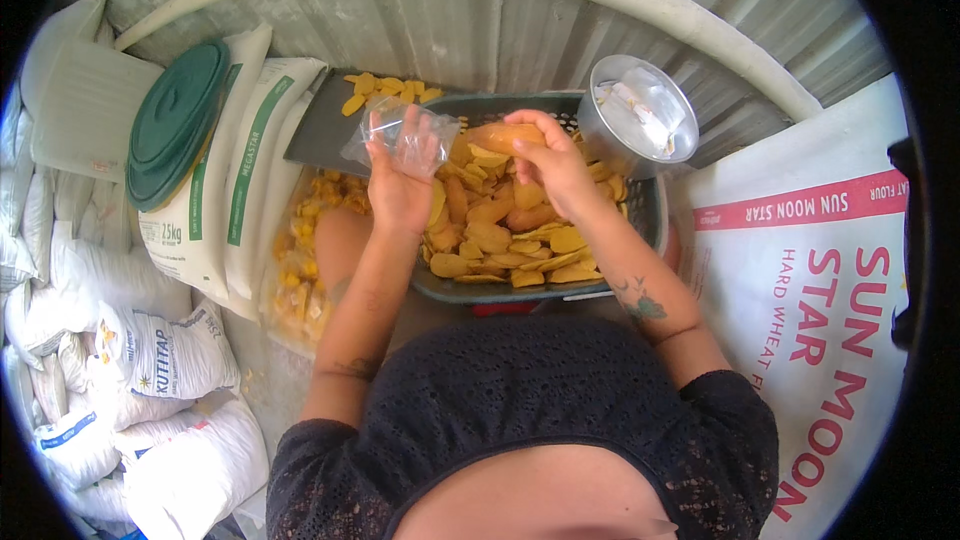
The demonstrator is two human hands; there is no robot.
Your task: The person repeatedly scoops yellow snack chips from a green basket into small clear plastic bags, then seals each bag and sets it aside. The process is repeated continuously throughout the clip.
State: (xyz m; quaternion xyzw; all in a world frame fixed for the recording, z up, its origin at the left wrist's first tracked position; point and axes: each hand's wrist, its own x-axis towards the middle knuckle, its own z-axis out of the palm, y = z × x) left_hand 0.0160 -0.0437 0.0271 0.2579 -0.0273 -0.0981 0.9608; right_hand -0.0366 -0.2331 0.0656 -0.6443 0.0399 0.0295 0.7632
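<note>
A clear plastic bag [411,136] is on my left hand [401,180], its film spread over the fingers. Between the thumb and fingers of my right hand [551,161] are flat, orange-brown chips [506,138], just right of the bag. Both hands are above a dark green perforated plastic basket [525,294] full of yellow and brown chips [491,236]. A dark tray [322,124] with several yellow chips [365,84] lies behind and left of the bag. Plastic packs of yellow pieces [300,300] stand left of the basket.
A round metal pan [643,109] holding small white packets sits at the basket's back right corner. Large flour sacks stand left [247,165] and right [810,277]. A green oval lid [176,124] leans at the left, above piled white sacks [180,360]. Corrugated metal [525,37] closes the back.
</note>
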